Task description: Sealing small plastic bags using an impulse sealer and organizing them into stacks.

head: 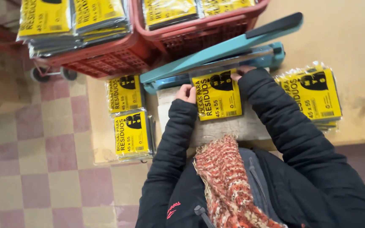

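Two packs (128,116) already lie left of the teal heat sealer (216,57) and a stack (313,95) waits to its right. We pinch one yellow-labelled bag pack (217,96) under its raised arm, left hand (186,93) on one edge, right hand (238,76) on the other; red crates (119,52) beyond the sealer hold more.

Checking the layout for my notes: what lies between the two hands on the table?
In the head view, a yellow-labelled packet lies between the left hand and the right hand, its top edge under the teal sealer. Both hands touch it.
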